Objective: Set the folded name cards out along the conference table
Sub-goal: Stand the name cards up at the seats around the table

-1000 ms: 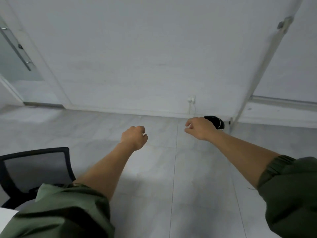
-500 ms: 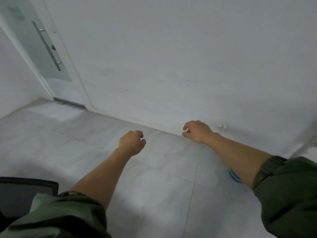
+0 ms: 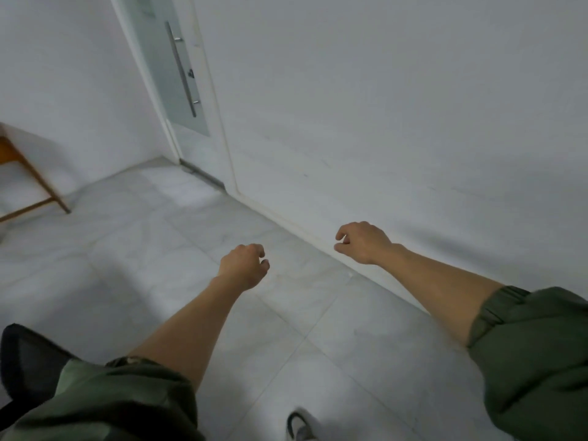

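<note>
**Left hand** (image 3: 243, 265): raised ahead of the body on a bare forearm. The fingers are loosely curled toward the palm and grasp nothing. Judged idle, carried this way for walking rather than readied for a grip.

**Right hand** (image 3: 362, 242): level with the left and well apart from it. The fingers (image 3: 342, 234) are slackly hooked with the thumb beneath, and nothing lies between them.

**Name cards**: none in view, neither in the fingers nor near them.

**Conference table**: also out of view. The person is probably between placements or going to fetch cards, so progress cannot be told.

**Floor** (image 3: 152, 249): pale tiles directly beneath both sets of fingers.

**Wall** (image 3: 397, 106): white, just beyond the right fingertips.

**Glass door** (image 3: 191, 122): beyond the left fingers and to their left, fitted with a long bar handle (image 3: 184, 71).

**Wooden frame** (image 3: 35, 183): far to the left of the left fingers. It is a slanted furniture leg, the rest cut off.

**Mesh chair** (image 3: 28, 361): black, well behind the left fingers, beside the left sleeve (image 3: 111, 402).

**Right sleeve** (image 3: 534, 354): green, pushed up to the elbow, likely to keep the forearm free.

**Shoe** (image 3: 299, 426): behind both hands, close to the body.
</note>
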Tool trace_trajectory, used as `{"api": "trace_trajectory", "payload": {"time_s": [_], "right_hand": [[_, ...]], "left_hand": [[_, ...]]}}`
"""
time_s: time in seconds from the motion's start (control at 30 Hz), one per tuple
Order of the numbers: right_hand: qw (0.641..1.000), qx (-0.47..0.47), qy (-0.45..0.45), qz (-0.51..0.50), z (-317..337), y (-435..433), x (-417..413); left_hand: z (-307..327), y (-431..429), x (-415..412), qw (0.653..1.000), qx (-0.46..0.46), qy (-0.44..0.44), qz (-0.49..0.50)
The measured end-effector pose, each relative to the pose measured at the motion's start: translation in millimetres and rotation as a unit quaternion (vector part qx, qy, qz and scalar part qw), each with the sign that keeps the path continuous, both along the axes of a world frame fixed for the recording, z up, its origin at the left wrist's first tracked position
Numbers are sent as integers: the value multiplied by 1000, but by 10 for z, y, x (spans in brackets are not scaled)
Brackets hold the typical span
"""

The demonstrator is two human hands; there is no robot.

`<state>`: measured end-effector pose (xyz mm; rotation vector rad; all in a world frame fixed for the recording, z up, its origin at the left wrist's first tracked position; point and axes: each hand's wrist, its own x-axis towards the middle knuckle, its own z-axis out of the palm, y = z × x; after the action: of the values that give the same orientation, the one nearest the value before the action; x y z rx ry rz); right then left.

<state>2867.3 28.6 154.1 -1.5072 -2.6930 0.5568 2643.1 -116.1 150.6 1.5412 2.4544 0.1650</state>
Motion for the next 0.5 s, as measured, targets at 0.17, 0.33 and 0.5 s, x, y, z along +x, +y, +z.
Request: {"api": "trace_trajectory", "payload": {"time_s": [0.17, 0.33, 0.5], "right_hand": [[1000, 0, -1, 23, 92, 836, -913], [998, 1, 3, 56, 242, 1469, -1720], [995, -8, -5, 104, 149, 2087, -2806]], "left_hand": [[151, 783, -888, 999, 13, 0, 35], [208, 1270, -1557, 999, 12, -1, 53], [103, 1635, -2397, 995, -1, -15, 103]]}}
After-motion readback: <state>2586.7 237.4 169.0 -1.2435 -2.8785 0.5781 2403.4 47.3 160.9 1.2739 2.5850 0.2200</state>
